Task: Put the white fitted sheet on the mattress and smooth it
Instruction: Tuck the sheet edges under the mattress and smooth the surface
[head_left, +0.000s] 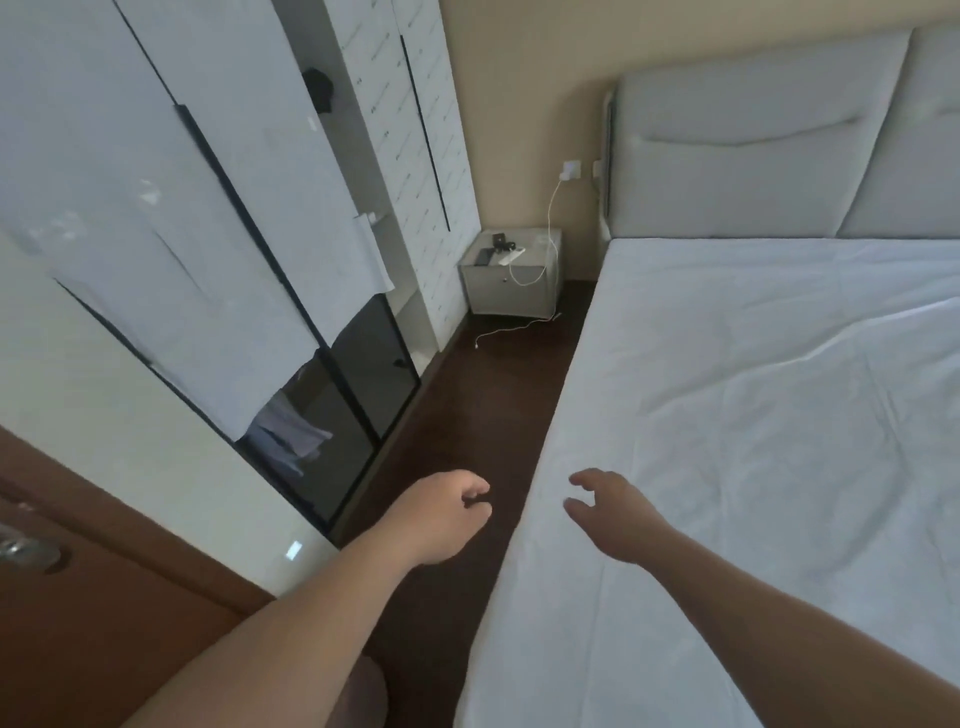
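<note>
The white fitted sheet (769, 395) covers the mattress on the right and runs up to the grey padded headboard (753, 156). Creases cross the sheet's middle and far right. My right hand (610, 512) hovers over the sheet's left edge, fingers apart and curled, holding nothing. My left hand (447, 514) hangs over the dark floor beside the bed, fingers loosely curled in, nothing visible in it.
A narrow strip of dark floor (483, 415) runs between the bed and a wardrobe (208, 234) with white and dark glass doors. A grey nightstand (511, 280) with small items and a white charger cable stands at the far end. A brown door (78, 597) is at lower left.
</note>
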